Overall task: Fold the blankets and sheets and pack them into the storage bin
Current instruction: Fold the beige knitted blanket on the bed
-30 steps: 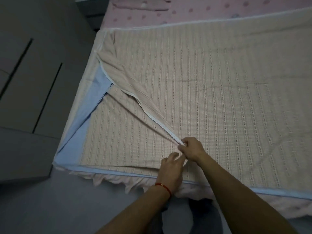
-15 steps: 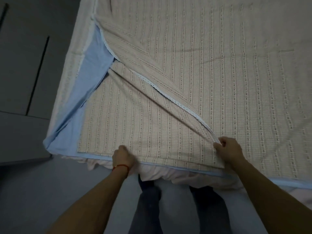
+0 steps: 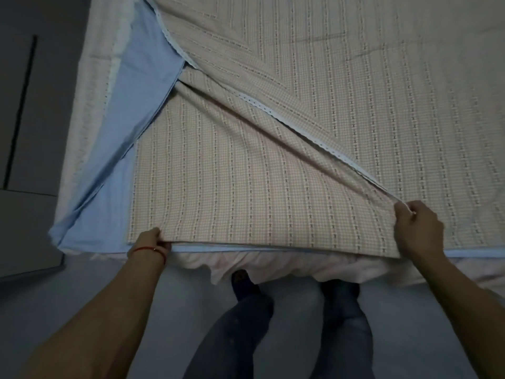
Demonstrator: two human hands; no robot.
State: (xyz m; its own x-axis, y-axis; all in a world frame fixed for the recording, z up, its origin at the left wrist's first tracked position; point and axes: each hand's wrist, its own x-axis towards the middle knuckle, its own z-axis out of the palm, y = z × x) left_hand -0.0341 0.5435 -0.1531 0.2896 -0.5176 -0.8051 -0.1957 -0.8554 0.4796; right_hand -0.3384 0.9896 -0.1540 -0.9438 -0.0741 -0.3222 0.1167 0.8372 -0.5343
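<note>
A: What sits closest to the camera?

B: The person's legs in dark trousers (image 3: 276,329), standing on the grey floor (image 3: 82,291) against the bed's near edge.

A: And the hands?

B: The left hand (image 3: 149,242), with a red bracelet (image 3: 149,249) on the wrist, has its fingers curled round the near edge of the blanket (image 3: 246,187), pinching it. The right hand (image 3: 418,231) grips the same edge farther right, fingers closed on the corner where the lace trim (image 3: 314,138) ends.

A: Where does the blanket lie?

B: Spread over the bed, checked beige side up. The folded-over flap stretches between the two hands along the bed's near edge, so its long axis runs left to right. Its trimmed edge runs diagonally from the right hand up toward the far left.

A: Anything beyond?

B: The blanket's blue underside (image 3: 131,132) shows at the left, and a pale bedsheet (image 3: 90,105) lies beside it. A grey cabinet (image 3: 27,105) stands farther left.
</note>
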